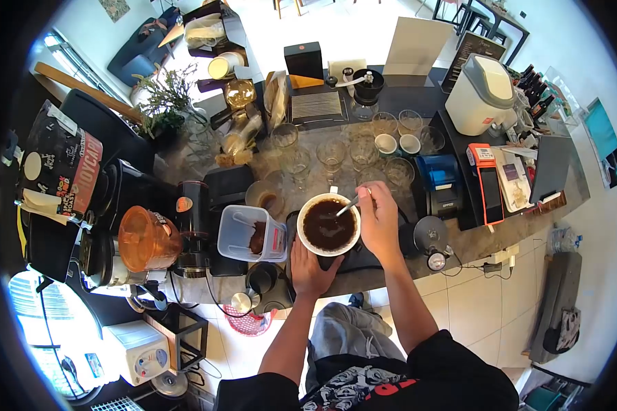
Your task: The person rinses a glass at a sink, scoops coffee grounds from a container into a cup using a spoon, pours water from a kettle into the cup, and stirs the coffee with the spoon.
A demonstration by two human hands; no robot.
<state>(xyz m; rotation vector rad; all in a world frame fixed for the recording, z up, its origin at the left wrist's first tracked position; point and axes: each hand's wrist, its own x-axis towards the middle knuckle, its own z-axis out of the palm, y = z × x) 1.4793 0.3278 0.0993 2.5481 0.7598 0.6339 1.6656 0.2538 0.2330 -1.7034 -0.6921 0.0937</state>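
Currently, dark coffee [328, 229] fills a white mug [322, 196] near the counter's [480, 240] front edge; the left grip [313, 268] cups it, the right grip [379, 220] pinches a spoon [348, 205]. Beside it, a tub [233, 227] holds brown grounds [257, 238], above tiled floor [473, 301].

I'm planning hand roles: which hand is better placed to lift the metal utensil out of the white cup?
Probably the right hand: it holds the metal utensil, while the left hand is at the white cup.
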